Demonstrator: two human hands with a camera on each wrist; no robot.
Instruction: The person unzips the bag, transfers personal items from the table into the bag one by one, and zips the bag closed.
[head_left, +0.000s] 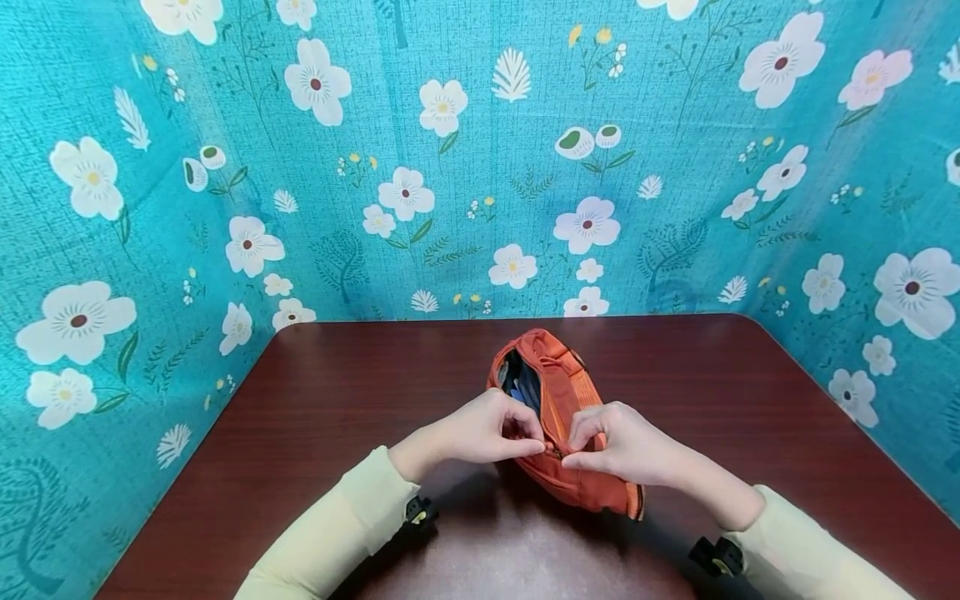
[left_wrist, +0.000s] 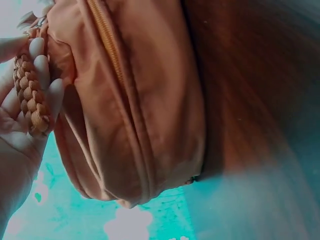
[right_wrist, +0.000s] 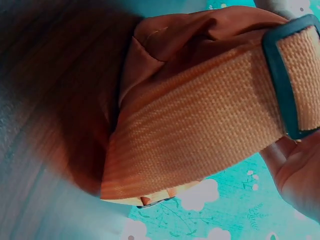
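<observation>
An orange-red waist bag [head_left: 581, 490] stands on the table, its top zipper partly undone. Through the gap show a dark lining and something blue [head_left: 517, 393]. My left hand [head_left: 487, 429] pinches near the zipper's closed part. In the left wrist view a braided zipper pull [left_wrist: 32, 97] hangs along that hand's curled fingers. Opposite it, my right hand [head_left: 633, 446] pinches the bag's top edge beside the zipper, thumb and forefinger together. The right wrist view has a wide woven strap [right_wrist: 200, 120] with a dark buckle [right_wrist: 281, 85] in front of this hand, hiding its fingertips.
The bag is on a dark red-brown wooden table [head_left: 360, 375]. Blue-green flowered cloth [head_left: 465, 200] hangs behind the table and along both sides. A small dark wrist camera [head_left: 420, 510] is worn at the left sleeve, another [head_left: 716, 557] at the right.
</observation>
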